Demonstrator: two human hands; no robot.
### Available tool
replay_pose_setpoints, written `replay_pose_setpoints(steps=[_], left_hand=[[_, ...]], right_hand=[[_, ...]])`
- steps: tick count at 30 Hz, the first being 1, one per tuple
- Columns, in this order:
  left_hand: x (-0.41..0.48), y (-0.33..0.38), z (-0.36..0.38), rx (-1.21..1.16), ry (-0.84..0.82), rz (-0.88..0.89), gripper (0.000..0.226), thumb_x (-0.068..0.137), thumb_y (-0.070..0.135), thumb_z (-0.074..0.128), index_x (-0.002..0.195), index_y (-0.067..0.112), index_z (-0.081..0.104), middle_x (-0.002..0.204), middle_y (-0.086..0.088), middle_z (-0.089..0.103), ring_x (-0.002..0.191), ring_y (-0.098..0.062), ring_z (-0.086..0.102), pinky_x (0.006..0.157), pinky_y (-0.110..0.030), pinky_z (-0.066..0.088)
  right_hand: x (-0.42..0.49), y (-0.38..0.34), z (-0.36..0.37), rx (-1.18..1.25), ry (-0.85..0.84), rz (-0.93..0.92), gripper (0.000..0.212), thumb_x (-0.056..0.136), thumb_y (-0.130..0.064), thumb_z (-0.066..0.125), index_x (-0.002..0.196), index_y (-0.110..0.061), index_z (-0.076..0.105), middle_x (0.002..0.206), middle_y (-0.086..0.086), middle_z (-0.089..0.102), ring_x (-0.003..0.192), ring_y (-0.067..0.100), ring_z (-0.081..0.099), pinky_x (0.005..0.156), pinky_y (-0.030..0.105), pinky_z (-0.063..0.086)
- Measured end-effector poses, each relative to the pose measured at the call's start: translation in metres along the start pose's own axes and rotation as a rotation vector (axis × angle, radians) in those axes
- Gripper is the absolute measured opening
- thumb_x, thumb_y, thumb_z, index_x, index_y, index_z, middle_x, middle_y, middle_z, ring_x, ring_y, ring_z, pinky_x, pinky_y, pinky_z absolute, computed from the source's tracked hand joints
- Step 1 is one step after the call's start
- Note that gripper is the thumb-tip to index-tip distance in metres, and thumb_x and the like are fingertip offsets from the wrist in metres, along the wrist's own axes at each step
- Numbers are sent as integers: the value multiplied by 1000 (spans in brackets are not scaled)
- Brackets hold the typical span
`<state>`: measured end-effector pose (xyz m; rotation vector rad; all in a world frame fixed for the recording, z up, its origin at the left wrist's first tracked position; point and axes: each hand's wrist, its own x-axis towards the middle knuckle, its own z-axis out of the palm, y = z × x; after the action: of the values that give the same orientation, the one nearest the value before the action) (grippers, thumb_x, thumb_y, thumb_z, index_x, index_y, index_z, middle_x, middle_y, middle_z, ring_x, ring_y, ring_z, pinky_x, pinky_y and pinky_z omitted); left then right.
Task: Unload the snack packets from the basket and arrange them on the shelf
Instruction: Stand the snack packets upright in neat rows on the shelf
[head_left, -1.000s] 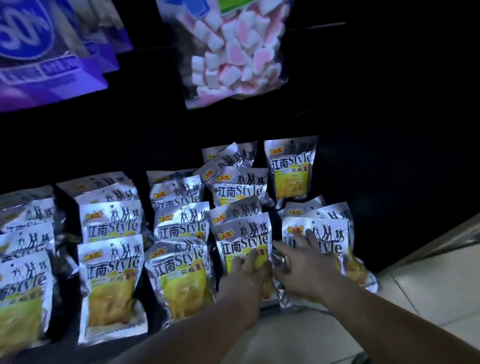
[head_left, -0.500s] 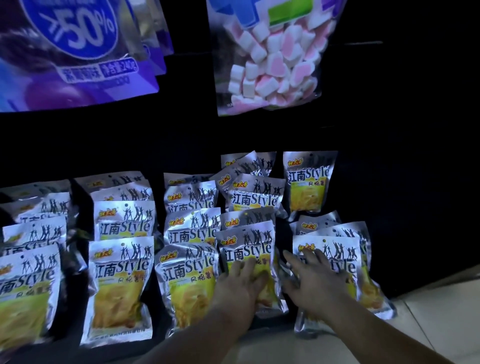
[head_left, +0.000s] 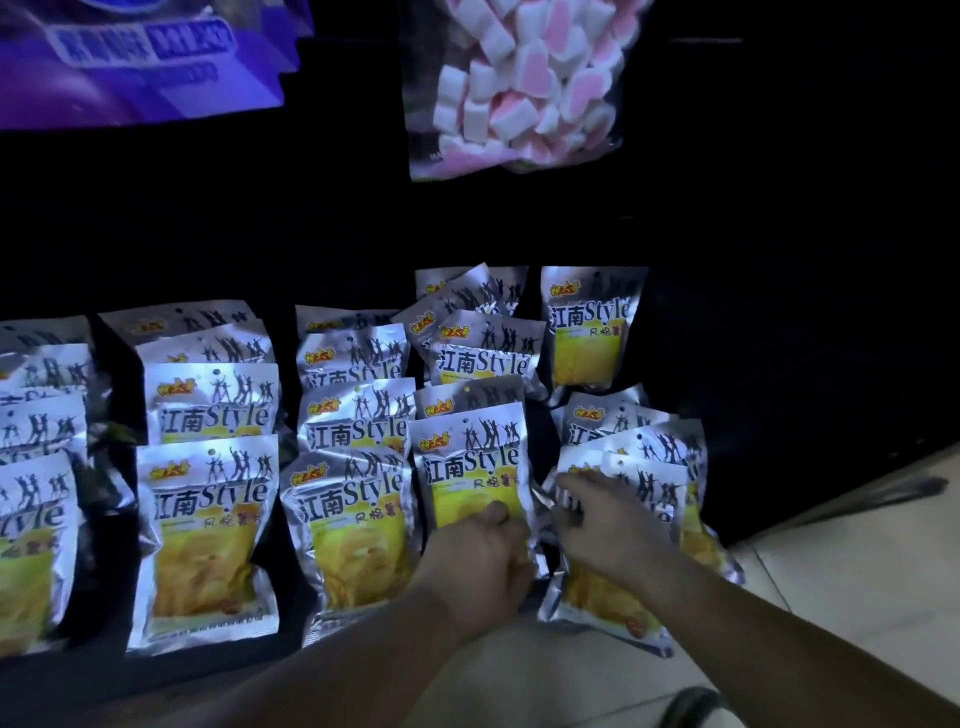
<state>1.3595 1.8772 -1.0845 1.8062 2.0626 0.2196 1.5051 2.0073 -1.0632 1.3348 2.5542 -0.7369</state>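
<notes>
The left hand (head_left: 478, 551) curls its fingers on the lower right edge of a front-row packet (head_left: 470, 467). The right hand (head_left: 602, 519) lies with fingers spread on the end stack (head_left: 649, 597) at the shelf's right front corner. The dark shelf (head_left: 296, 613) carries rows of foil snack packets (head_left: 208, 519), overlapped front to back. The end stack overhangs the front edge, and I judge the slick foil could slide to the floor (head_left: 831, 597) once the pressing hand lifts. The basket is out of view.

Purple bag (head_left: 130, 67): cropped top-left, print blurred. Marshmallow bag (head_left: 519, 88): top cropped. Leftmost packets (head_left: 31, 519): cut by left edge. Left hand (head_left: 478, 556): fingertips hidden.
</notes>
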Motion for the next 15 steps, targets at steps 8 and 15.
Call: replay_pose_setpoints(steps=[8, 15], left_hand=[[40, 76, 41, -46, -167, 1, 64, 93, 52, 54, 151, 33, 35, 151, -10, 33, 118, -36, 61, 92, -43, 53], [69, 85, 56, -99, -120, -121, 80, 84, 46, 71, 152, 27, 34, 146, -7, 33, 124, -32, 57, 97, -43, 54]], right_hand=[[-26, 73, -6, 62, 444, 23, 22, 88, -14, 63, 109, -22, 63, 113, 2, 50, 101, 31, 58, 73, 38, 53], [-39, 88, 16, 157, 286, 370, 44, 90, -48, 59, 130, -31, 50, 120, 10, 50, 110, 37, 55, 91, 45, 49]])
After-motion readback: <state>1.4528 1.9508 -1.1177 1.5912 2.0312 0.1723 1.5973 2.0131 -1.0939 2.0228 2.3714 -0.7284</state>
